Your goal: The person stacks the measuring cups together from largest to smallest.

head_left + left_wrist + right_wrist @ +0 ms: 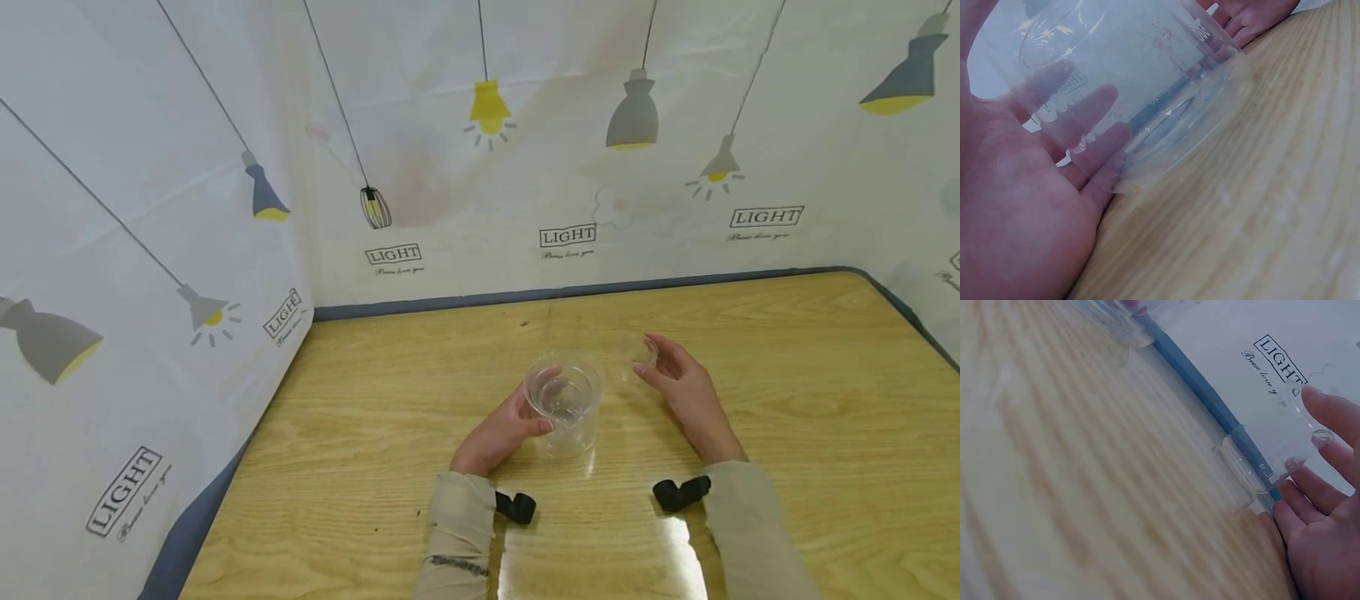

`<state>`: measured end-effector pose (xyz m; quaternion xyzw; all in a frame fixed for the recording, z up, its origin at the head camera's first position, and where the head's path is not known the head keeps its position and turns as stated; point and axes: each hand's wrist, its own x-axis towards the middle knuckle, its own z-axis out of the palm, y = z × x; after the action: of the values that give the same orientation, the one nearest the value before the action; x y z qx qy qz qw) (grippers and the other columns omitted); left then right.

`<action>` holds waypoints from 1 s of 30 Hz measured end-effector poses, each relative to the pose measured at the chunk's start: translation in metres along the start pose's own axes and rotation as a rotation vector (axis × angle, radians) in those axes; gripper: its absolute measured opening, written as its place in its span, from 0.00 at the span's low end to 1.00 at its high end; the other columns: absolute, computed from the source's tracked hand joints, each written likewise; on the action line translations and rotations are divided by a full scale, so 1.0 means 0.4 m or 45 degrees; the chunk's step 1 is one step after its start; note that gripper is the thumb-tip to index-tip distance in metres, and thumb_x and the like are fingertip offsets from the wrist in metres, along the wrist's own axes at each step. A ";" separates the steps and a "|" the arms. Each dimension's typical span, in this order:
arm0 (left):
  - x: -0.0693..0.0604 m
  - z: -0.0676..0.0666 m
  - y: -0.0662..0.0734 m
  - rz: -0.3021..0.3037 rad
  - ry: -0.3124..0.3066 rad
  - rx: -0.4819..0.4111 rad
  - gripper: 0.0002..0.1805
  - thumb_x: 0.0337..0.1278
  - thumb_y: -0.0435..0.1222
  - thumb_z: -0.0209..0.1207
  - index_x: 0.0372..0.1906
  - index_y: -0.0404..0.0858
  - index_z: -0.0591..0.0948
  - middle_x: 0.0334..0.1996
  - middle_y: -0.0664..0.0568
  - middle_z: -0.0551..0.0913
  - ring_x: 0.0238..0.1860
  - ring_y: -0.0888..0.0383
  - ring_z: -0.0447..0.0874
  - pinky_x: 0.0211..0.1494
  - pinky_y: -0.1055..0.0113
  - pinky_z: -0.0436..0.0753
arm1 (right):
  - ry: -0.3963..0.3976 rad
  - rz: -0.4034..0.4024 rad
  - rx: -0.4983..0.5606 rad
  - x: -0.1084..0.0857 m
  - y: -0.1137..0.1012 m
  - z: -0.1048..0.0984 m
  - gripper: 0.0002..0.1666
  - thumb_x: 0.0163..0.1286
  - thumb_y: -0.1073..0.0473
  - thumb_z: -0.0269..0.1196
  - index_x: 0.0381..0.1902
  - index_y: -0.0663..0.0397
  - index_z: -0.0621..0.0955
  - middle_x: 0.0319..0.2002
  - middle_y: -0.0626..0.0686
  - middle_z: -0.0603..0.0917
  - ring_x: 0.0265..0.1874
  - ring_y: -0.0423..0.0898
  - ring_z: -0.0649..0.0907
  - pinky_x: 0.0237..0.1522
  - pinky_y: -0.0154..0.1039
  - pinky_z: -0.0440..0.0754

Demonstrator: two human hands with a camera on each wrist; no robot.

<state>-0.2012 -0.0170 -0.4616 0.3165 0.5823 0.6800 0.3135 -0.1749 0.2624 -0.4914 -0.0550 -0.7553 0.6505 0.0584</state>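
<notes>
Near the middle of the table stands a large clear plastic beaker (pixel 579 433), upright, with printed markings on its wall. My left hand (pixel 497 435) grips it from the left, thumb on the near side and fingers round the far side. Through the wall in the left wrist view, the fingers behind the large beaker (pixel 1154 69) show. To its right, my right hand (pixel 688 398) holds a small clear beaker (pixel 636 357) between thumb and fingers. In the right wrist view this small beaker (pixel 1254 464) is close to the tabletop; contact is hard to tell.
The wood-grain table (pixel 360 433) extends around both hands. A white sheet (pixel 465 208) printed with lamps and lettering walls its back and sides. Black wrist cameras sit at the left cuff (pixel 457 508) and right cuff (pixel 738 492).
</notes>
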 end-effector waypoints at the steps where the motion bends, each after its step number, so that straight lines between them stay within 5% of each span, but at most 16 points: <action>1: 0.000 0.000 0.000 -0.003 0.001 0.001 0.43 0.48 0.43 0.63 0.67 0.44 0.54 0.66 0.43 0.55 0.67 0.45 0.46 0.65 0.51 0.50 | 0.002 -0.002 -0.003 0.000 0.001 0.000 0.40 0.59 0.46 0.60 0.67 0.46 0.59 0.65 0.55 0.60 0.63 0.51 0.61 0.59 0.42 0.62; 12: 0.000 0.002 0.003 -0.006 -0.006 0.011 0.43 0.48 0.43 0.63 0.67 0.43 0.53 0.66 0.42 0.54 0.67 0.45 0.46 0.65 0.52 0.50 | 0.019 0.002 0.004 0.001 -0.001 0.004 0.41 0.58 0.46 0.61 0.67 0.46 0.58 0.62 0.58 0.64 0.62 0.52 0.61 0.59 0.48 0.60; 23: 0.001 -0.003 -0.004 -0.015 -0.001 0.014 0.43 0.48 0.43 0.63 0.67 0.44 0.53 0.66 0.44 0.56 0.67 0.47 0.48 0.65 0.53 0.51 | 0.025 0.026 -0.141 0.005 -0.011 0.013 0.43 0.58 0.46 0.62 0.67 0.49 0.57 0.64 0.59 0.61 0.63 0.53 0.59 0.60 0.49 0.57; 30: 0.002 -0.007 -0.005 -0.031 -0.008 0.025 0.38 0.54 0.33 0.58 0.68 0.45 0.53 0.66 0.45 0.55 0.67 0.50 0.48 0.65 0.54 0.51 | 0.052 -0.019 -0.179 0.003 -0.010 0.020 0.43 0.58 0.47 0.62 0.65 0.55 0.57 0.63 0.59 0.62 0.62 0.55 0.61 0.60 0.50 0.58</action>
<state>-0.2038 -0.0179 -0.4640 0.3147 0.5918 0.6694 0.3204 -0.1774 0.2543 -0.4887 -0.0665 -0.7982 0.5940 0.0748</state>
